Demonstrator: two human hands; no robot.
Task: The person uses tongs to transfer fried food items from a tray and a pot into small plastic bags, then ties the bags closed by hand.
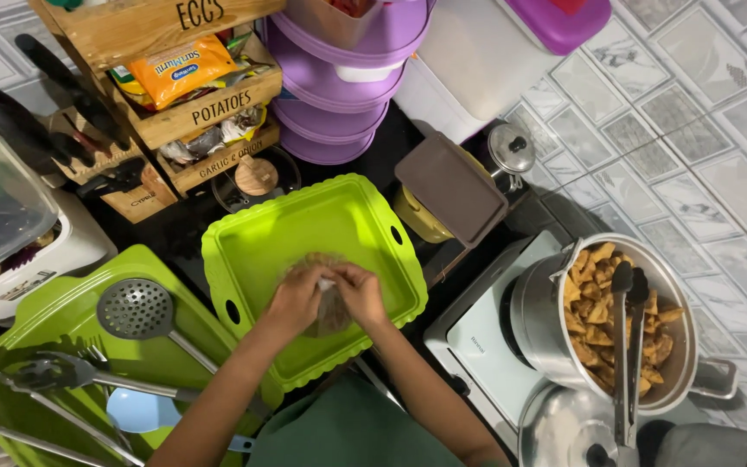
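Both hands meet over a lime-green tray (365, 216) on the dark counter. My left hand (296, 298) and my right hand (360, 294) pinch a clear plastic bag (332, 310) of brownish food between them, just above the tray's floor. The bag's top is bunched under my fingers, so its opening is hidden. To the right, a steel pot (538, 320) of golden fried pieces sits on a white stove (482, 346), with metal tongs (628, 337) resting across it.
A slotted skimmer (136, 309), a fork and other utensils lie on a green board (45, 324) at left. Behind stand a wooden crate rack (192, 104), purple stacked tubs (339, 95), a brown-lidded container (451, 190) and a knife block (54, 112). A pot lid (564, 428) lies at the bottom right.
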